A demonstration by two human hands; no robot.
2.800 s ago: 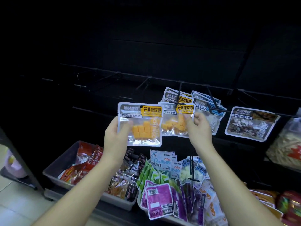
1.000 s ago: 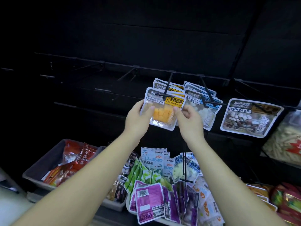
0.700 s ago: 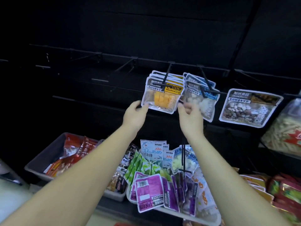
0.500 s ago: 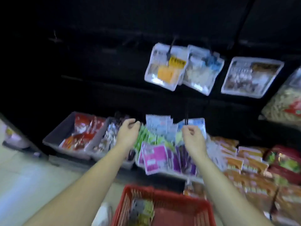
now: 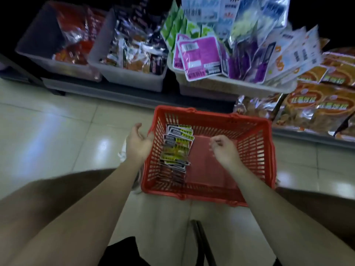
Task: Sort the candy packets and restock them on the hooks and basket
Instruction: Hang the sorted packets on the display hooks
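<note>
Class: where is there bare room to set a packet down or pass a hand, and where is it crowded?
Free: inside the red basket, between the packet stack at its left wall and its right wall; the floor tiles left of the basket. Crowded: grey bins and white tray.

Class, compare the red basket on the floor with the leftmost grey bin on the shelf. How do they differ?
The red basket has slotted walls; the grey bin has solid ones. The red basket stands on the floor tiles, the grey bin on the low shelf. The red basket holds yellow-and-black packets; the grey bin holds red packets. Both are open-topped.
</note>
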